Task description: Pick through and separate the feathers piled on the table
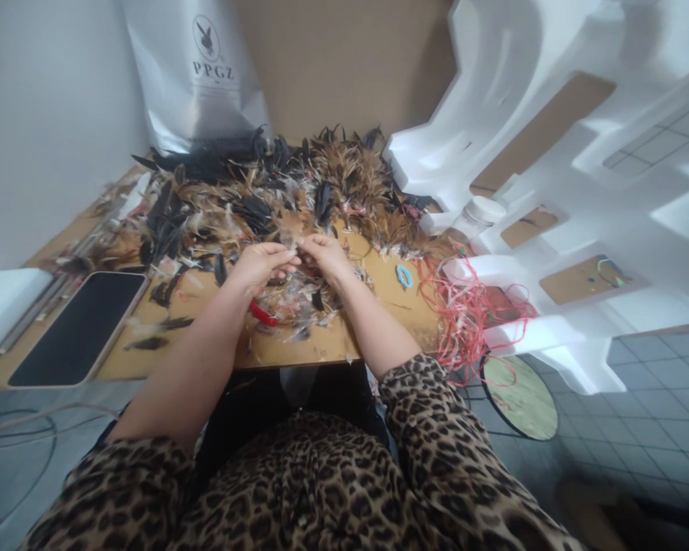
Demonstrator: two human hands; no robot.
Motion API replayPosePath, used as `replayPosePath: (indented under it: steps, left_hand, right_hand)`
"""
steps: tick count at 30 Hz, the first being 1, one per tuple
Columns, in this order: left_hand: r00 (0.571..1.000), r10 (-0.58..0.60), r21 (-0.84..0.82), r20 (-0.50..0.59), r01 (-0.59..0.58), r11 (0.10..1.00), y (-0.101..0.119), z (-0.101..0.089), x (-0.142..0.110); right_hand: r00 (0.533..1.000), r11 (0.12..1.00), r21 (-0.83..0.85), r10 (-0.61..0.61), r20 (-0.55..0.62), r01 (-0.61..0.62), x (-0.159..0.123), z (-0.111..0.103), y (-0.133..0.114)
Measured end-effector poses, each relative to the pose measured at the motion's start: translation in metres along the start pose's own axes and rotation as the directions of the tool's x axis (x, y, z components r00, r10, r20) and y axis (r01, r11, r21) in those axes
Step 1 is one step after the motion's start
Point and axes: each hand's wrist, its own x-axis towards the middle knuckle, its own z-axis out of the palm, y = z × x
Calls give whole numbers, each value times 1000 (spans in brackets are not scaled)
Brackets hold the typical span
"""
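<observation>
Over the near middle of the table, my left hand [264, 265] and my right hand [323, 256] meet with fingertips pinched close together. Between them sits a small brown feather [290, 224], its fluffy part pointing away from me. Which hand bears it more is hard to see, since the fingers cover its base. Loose feathers [350, 172], brown and black, pile up just beyond both hands. Beneath them lie pale fluff and feather scraps [304, 306]. A red tool or handle [262, 313] rests by my left wrist.
To the left lies a phone [80, 329]. A silver bag [207, 92] stands at the back. Right of my hands are a blue ring [403, 276], tangled pink string [465, 306], a white-lidded jar [482, 214] and large white foam packing [551, 168]. The table's front edge [298, 363] runs near my body.
</observation>
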Motion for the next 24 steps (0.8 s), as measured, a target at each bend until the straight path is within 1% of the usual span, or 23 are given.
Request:
replayPosePath:
  steps: [2,4,6,8,10,12,14,16,18,21,23,24]
  left_hand:
    - [1000,1,-74,-12,-2,997,2,-1,0]
    - [999,7,-167,-34,-13,986,3,-3,3]
    - [999,4,-250,-51,-17,968,2,-6,6]
    - [999,-5,-292,-54,-11,956,0,-9,9]
    - [999,-30,-293,-39,17,956,-2,-11,10]
    - [998,-62,-275,-23,53,960,-3,-10,10]
    - [996,-83,-260,-14,76,963,-3,-9,8]
    - [996,-87,-257,-7,83,963,-3,-8,7]
    - [996,-92,-251,2,89,964,-2,-7,6]
    - [996,-92,-228,4,91,970,-1,-7,6]
    - [998,-66,-217,-21,60,974,1,-8,6]
    - [998,-41,-221,-50,29,975,2,-9,7]
  right_hand:
    - [1000,1000,-8,-22,-17,21,2,-1,2]
    - [998,996,-57,-62,-12,61,2,-1,2]
    - [992,982,-143,-122,22,124,1,1,2]
    - [978,941,-268,-199,57,207,-2,3,1]
    - [951,846,-438,-297,85,303,-5,5,1]
    - [912,698,-606,-389,128,382,-8,5,1]
    - [882,562,-710,-435,182,424,-11,4,-1]
    - [870,487,-759,-444,212,433,-14,4,-3]
    - [871,455,-783,-441,216,424,-16,5,-5]
    - [874,439,-797,-437,212,414,-17,6,-7]
    - [873,441,-793,-434,221,420,-14,4,-6]
    - [874,444,-791,-432,223,421,-12,2,-6]
